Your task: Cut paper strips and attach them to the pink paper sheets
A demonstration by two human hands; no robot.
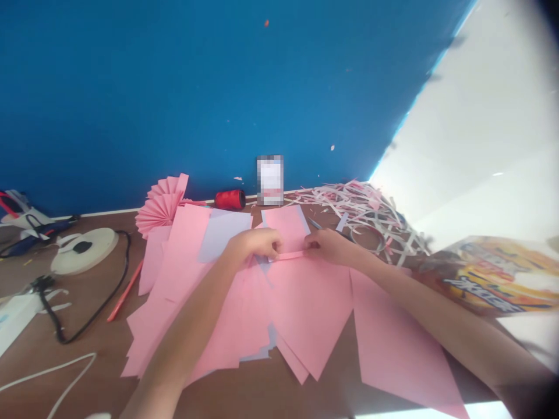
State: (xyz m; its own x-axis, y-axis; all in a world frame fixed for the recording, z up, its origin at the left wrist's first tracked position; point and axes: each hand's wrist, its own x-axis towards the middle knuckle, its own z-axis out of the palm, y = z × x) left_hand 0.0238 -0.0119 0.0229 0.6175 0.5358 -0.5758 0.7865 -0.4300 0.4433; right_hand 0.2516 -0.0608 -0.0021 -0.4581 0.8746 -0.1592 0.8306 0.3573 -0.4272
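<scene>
A pink sheet of paper (285,228) with a narrow folded strip along its near edge lies in front of me. My left hand (261,240) pinches the left end of that fold, fingers closed. At the right end, my right hand (328,244) grips the same fold between thumb and fingers. Beneath both hands spread several loose pink sheets (310,308), overlapping, with a pale lilac sheet (225,230) left of my left hand. Finished accordion-pleated pink paper fans (162,203) stand at the back left.
A red thread spool (230,199) and a propped phone (270,180) stand by the blue wall. Shredded paper strips (362,203) heap at the back right, near scissors (367,237). On the left are a red stick (125,291), a white round object (84,250) and a black cable (126,262).
</scene>
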